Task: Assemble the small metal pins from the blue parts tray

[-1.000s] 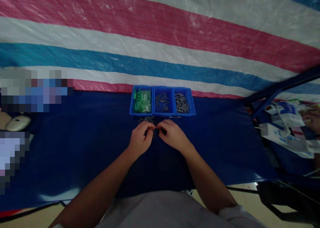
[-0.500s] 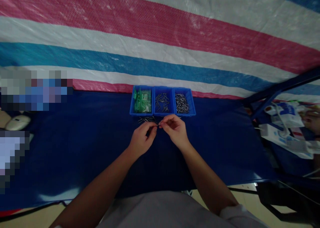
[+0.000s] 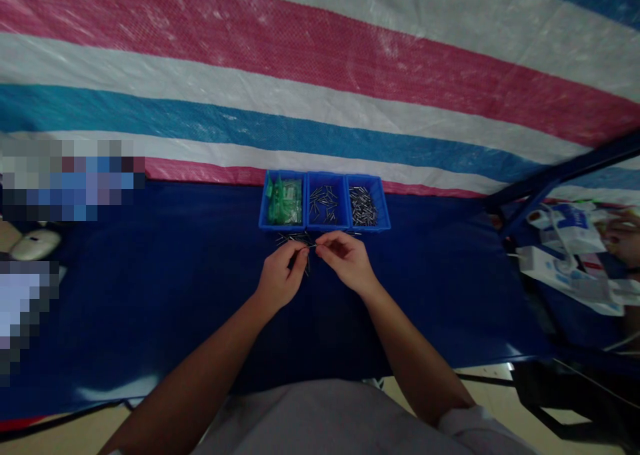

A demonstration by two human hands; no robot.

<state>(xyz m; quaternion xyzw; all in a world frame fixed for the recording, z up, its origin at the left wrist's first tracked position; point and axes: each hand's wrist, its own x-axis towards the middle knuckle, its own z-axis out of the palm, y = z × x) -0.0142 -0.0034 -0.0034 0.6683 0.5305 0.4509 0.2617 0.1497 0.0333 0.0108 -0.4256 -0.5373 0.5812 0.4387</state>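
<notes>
Between the fingertips of both hands is a thin metal pin (image 3: 313, 246), lying roughly level; its exact kind is too small to tell. My left hand (image 3: 281, 272) pinches its left end between thumb and forefinger. On the other end, the fingers of my right hand (image 3: 349, 263) are closed in a pinch. Just beyond my left hand, a loose pile of thin metal pins (image 3: 293, 237) lies on the table, partly hidden by the fingers. Behind the hands stand three blue bins: the left bin (image 3: 283, 228) holds green-and-clear plastic packets (image 3: 286, 205), the middle long pins (image 3: 324, 202), the right shorter metal pieces (image 3: 363, 206).
A dark blue cover (image 3: 175, 288) spreads over the table. Behind it hangs a striped plastic sheet (image 3: 300, 132). A computer mouse (image 3: 36, 244) lies at far left, next to blurred-out areas. At right are a blue metal frame (image 3: 530, 205), a white power strip (image 3: 565, 278) and cables.
My hands have drawn slightly apart, and more of the pin shows between the fingertips. Some pins below my left fingers have come into sight. The bins look unchanged.
</notes>
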